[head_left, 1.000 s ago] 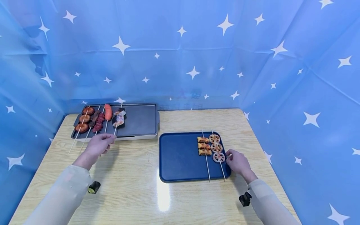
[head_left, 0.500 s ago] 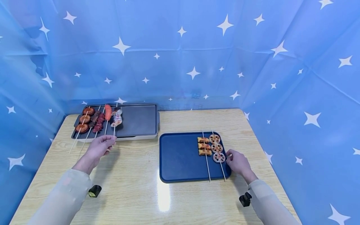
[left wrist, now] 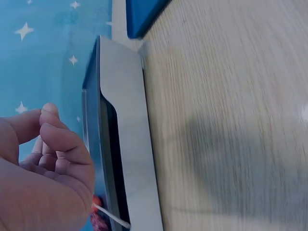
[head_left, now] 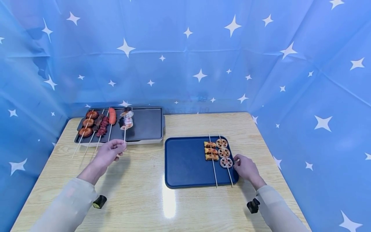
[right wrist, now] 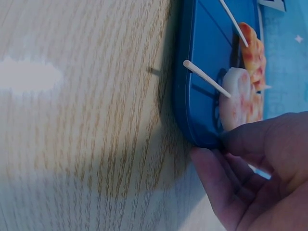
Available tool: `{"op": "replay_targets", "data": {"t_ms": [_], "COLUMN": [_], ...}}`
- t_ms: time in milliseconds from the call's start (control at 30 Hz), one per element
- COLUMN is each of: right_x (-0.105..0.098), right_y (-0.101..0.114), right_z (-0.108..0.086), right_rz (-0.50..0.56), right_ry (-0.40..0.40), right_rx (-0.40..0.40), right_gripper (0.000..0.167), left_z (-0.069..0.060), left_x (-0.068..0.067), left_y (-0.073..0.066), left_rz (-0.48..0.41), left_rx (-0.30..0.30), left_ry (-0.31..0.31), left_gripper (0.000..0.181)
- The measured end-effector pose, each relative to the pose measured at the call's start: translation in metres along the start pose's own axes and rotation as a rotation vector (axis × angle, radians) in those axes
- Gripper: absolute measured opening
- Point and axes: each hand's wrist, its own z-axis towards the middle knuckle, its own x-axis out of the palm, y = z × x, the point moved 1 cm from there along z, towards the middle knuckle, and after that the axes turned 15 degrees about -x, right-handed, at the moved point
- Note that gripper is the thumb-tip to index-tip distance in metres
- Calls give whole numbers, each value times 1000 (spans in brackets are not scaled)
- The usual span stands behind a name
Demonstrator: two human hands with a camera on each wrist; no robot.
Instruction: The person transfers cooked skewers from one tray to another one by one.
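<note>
My left hand (head_left: 111, 152) pinches the stick of a skewer with black-and-white chunks (head_left: 126, 120), whose exact food I cannot tell. Those chunks appear over the dark griddle plate (head_left: 146, 125); whether they touch it is unclear. In the left wrist view thumb and index finger meet beside the griddle's pale side (left wrist: 130, 130). My right hand (head_left: 246, 167) grips the right edge of the blue tray (head_left: 185, 164), thumb on the rim and fingers outside it. On that tray lie a lotus root skewer (head_left: 223, 152), nearest this hand, and a skewer of browned yellow pieces (head_left: 211, 150).
Left on the griddle lie a sausage skewer (head_left: 112, 116), a dark red meat skewer (head_left: 102, 126), a brown meat skewer (head_left: 98, 122) and a skewer of round brown slices (head_left: 88, 122). Their sticks overhang the front edge. A star-patterned blue curtain (head_left: 174, 74) stands behind the wooden table (head_left: 139, 193).
The black-and-white skewer first shifted slightly left toward the sausage, then moved right with my left hand. My right hand and the tray have stayed in place.
</note>
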Motion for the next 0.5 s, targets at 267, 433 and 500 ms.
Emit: {"op": "replay_targets", "data": {"t_ms": [267,433,500], "right_x": [0,1,2], "right_y": [-1,-2,-2], "right_z": [-1,0,1], "right_rz": [0,1,5], "right_ry": [-5,-5,-4], "right_rx": [1,5,8], "right_gripper": [18,19,20], "left_z": [-12,-20,-23], "left_x": [25,41,48], "left_y": [-13,-21,-23], "left_rz": [-37,-64,-64], "left_rx": [62,97,109], "left_ry": [60,101,117], "left_gripper": [21,20,20]}}
